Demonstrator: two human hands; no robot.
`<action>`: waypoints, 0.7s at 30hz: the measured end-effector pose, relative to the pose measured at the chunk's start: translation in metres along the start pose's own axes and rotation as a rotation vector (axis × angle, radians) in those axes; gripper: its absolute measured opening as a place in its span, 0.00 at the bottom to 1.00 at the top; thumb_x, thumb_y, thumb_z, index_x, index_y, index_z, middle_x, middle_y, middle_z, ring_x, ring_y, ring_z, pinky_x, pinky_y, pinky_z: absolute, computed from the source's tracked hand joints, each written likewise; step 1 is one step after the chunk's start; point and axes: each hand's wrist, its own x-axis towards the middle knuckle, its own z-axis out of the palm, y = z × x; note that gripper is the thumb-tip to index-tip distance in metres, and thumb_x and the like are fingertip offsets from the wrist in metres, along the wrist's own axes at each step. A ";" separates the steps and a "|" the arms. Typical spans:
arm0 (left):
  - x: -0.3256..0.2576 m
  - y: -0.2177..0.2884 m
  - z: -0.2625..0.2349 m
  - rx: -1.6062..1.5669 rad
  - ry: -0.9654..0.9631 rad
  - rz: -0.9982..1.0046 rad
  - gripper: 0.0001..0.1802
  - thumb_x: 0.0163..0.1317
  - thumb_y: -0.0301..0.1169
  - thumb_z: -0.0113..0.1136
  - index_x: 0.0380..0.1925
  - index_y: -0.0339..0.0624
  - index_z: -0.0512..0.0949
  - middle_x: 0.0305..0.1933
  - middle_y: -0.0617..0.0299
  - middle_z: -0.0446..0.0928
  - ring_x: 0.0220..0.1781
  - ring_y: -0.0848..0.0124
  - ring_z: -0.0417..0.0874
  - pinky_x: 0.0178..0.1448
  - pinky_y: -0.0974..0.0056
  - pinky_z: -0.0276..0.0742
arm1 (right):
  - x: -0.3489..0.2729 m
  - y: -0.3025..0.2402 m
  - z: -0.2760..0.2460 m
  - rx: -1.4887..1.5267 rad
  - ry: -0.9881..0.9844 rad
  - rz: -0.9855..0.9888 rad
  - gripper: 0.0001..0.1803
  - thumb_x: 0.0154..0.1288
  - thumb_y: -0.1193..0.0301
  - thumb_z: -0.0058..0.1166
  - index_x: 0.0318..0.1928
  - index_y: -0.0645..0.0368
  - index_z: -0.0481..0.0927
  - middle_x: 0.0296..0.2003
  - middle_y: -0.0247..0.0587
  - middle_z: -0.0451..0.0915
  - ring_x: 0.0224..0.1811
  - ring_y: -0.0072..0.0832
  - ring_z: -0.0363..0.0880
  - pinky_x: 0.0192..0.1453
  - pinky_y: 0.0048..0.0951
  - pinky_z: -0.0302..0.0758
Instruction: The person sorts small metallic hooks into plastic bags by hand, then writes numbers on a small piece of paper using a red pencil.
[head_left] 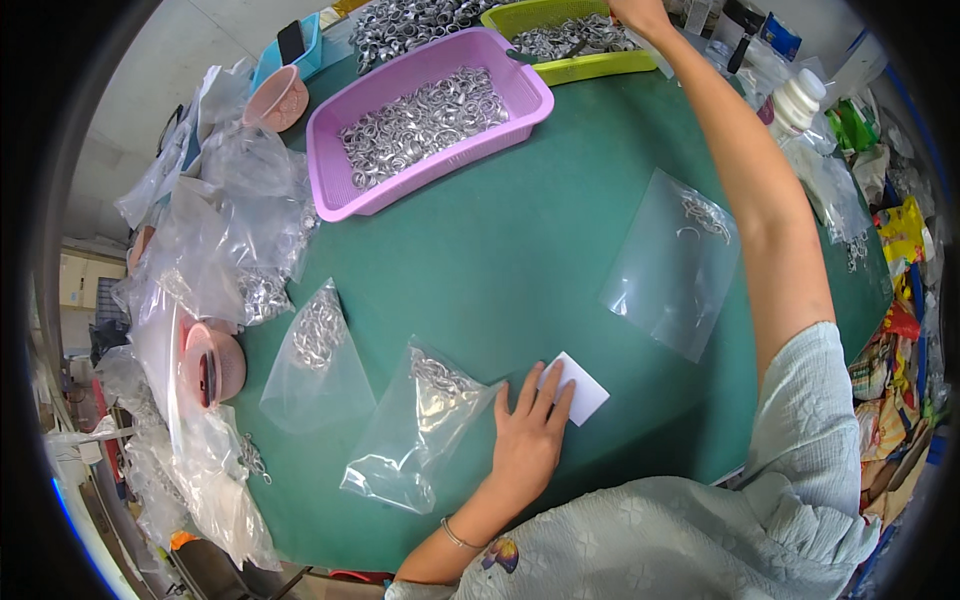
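Two hands are at work over a green bench (560,250). Your left hand (528,432) lies flat, fingers spread and holding nothing, pressing down a small white card (583,390) near the bench's front edge. Your right hand (640,14) is stretched to the far side, at the rim of a yellow-green basket (580,68); it is cut off by the frame's top edge, so whether its grip is closed on anything cannot be told.

To do this step well, keep the left palm flat on the card so it does not slide on the smooth bench cover. Take only a modest amount from the basket, since the small metal rings (420,120) look loose and likely to scatter.

Just left of the white card lies a clear plastic bag (415,430), soft and wrinkled, partly filled with shiny silver rings. Farther left of the card sits a second filled bag (318,360), folded into a rough triangle. To the right of the card and farther back lies a nearly empty bag (672,265), flat and glossy, with a few rings in its upper corner. Well behind the card, a rigid pink slotted basket (335,190) holds a dense heap of rings. At the bench's left edge, crumpled clear bags (215,250) pile up.
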 end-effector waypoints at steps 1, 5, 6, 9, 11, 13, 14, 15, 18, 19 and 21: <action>-0.001 0.006 -0.001 0.007 0.012 -0.041 0.23 0.48 0.22 0.54 0.48 0.38 0.71 0.63 0.54 0.60 0.64 0.57 0.61 0.60 0.43 0.56 | 0.001 -0.002 -0.013 0.092 -0.083 0.040 0.12 0.53 0.66 0.54 0.32 0.63 0.78 0.27 0.47 0.80 0.30 0.37 0.80 0.36 0.34 0.76; -0.014 0.020 0.000 -0.020 0.046 -0.102 0.26 0.46 0.20 0.54 0.50 0.39 0.70 0.64 0.53 0.58 0.65 0.56 0.59 0.61 0.43 0.56 | -0.003 -0.004 -0.039 0.533 -0.389 0.139 0.12 0.59 0.65 0.50 0.32 0.64 0.74 0.24 0.44 0.79 0.21 0.25 0.78 0.23 0.27 0.75; -0.007 0.019 -0.004 -0.019 0.037 -0.009 0.27 0.45 0.20 0.54 0.51 0.40 0.69 0.65 0.53 0.57 0.66 0.56 0.58 0.61 0.43 0.55 | -0.006 -0.001 -0.033 0.547 -0.325 0.165 0.12 0.58 0.66 0.51 0.32 0.64 0.74 0.23 0.43 0.79 0.21 0.25 0.78 0.24 0.28 0.76; 0.007 0.013 -0.017 -0.007 -0.054 0.217 0.32 0.43 0.17 0.51 0.55 0.44 0.67 0.67 0.53 0.54 0.67 0.56 0.55 0.63 0.42 0.54 | -0.018 -0.010 -0.025 0.770 -0.336 0.389 0.14 0.59 0.68 0.52 0.34 0.70 0.75 0.25 0.45 0.79 0.24 0.29 0.80 0.26 0.26 0.78; 0.011 0.005 -0.010 -0.006 -0.107 0.236 0.33 0.43 0.17 0.50 0.55 0.43 0.67 0.66 0.53 0.54 0.67 0.56 0.55 0.63 0.41 0.53 | -0.021 0.001 -0.025 0.953 -0.286 0.481 0.16 0.59 0.67 0.51 0.34 0.73 0.76 0.25 0.47 0.79 0.24 0.29 0.80 0.25 0.25 0.78; 0.006 0.003 -0.006 0.013 -0.119 0.211 0.32 0.44 0.18 0.51 0.55 0.43 0.67 0.66 0.53 0.55 0.67 0.56 0.56 0.63 0.40 0.52 | -0.021 0.004 -0.027 0.997 -0.274 0.516 0.17 0.61 0.65 0.50 0.34 0.71 0.76 0.26 0.46 0.79 0.24 0.29 0.80 0.27 0.26 0.78; 0.002 0.004 -0.002 0.030 -0.100 0.186 0.31 0.45 0.19 0.51 0.55 0.42 0.67 0.66 0.53 0.55 0.67 0.56 0.57 0.63 0.39 0.52 | -0.022 0.004 -0.029 0.997 -0.220 0.521 0.17 0.60 0.64 0.50 0.32 0.70 0.77 0.24 0.47 0.79 0.23 0.30 0.80 0.25 0.27 0.77; 0.000 0.005 0.000 0.048 -0.082 0.166 0.30 0.46 0.19 0.52 0.55 0.42 0.67 0.66 0.53 0.56 0.66 0.56 0.57 0.63 0.38 0.52 | -0.021 0.007 -0.033 0.994 -0.162 0.527 0.17 0.60 0.63 0.50 0.30 0.70 0.77 0.23 0.47 0.79 0.21 0.30 0.80 0.23 0.27 0.76; -0.007 0.011 0.012 0.086 -0.016 0.062 0.26 0.50 0.24 0.55 0.53 0.41 0.68 0.64 0.52 0.58 0.65 0.57 0.59 0.61 0.37 0.53 | -0.020 0.015 -0.058 0.632 0.066 0.460 0.21 0.61 0.59 0.45 0.28 0.68 0.77 0.20 0.47 0.78 0.19 0.33 0.78 0.26 0.32 0.75; -0.008 0.015 0.015 0.063 0.014 0.023 0.25 0.51 0.26 0.56 0.53 0.41 0.69 0.64 0.51 0.58 0.65 0.57 0.60 0.61 0.38 0.53 | -0.024 0.023 -0.067 0.468 0.124 0.391 0.22 0.62 0.57 0.42 0.28 0.67 0.77 0.19 0.49 0.77 0.22 0.39 0.79 0.31 0.37 0.73; -0.019 0.022 0.015 0.033 0.061 -0.096 0.24 0.52 0.29 0.57 0.52 0.40 0.69 0.64 0.50 0.58 0.64 0.57 0.61 0.60 0.39 0.54 | -0.053 -0.003 -0.097 0.323 -0.195 0.357 0.21 0.61 0.59 0.44 0.28 0.68 0.76 0.24 0.56 0.78 0.32 0.46 0.79 0.37 0.41 0.73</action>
